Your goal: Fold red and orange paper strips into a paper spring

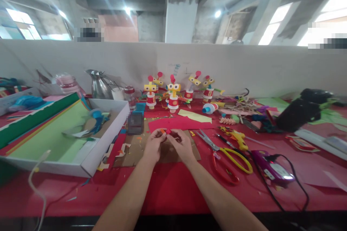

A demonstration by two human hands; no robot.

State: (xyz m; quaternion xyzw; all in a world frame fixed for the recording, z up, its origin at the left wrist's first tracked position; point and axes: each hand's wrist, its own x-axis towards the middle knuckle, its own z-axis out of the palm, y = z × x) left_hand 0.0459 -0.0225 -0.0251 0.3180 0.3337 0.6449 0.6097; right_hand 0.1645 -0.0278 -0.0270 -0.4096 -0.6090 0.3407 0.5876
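Observation:
My left hand (154, 146) and my right hand (183, 145) meet over a brown cardboard sheet (173, 154). Both have their fingers pinched on a small folded paper piece (168, 131), red with an orange part on the left; the fingertips partly cover it. Just beyond the hands lies a sheet of red paper (187, 123), with a pale yellow strip (195, 116) behind it. Large scissors (217, 148) with one yellow and one red handle rest to the right of my right hand, blades apart.
Paper-cup figures (173, 101) stand at the back. On the left, a white box (111, 126) holds coloured sheets and a tape dispenser (99, 121). A yellow glue gun (238, 139), a purple corded device (272, 169) and a black object (300, 112) occupy the right. A steel jug (100, 85) stands behind.

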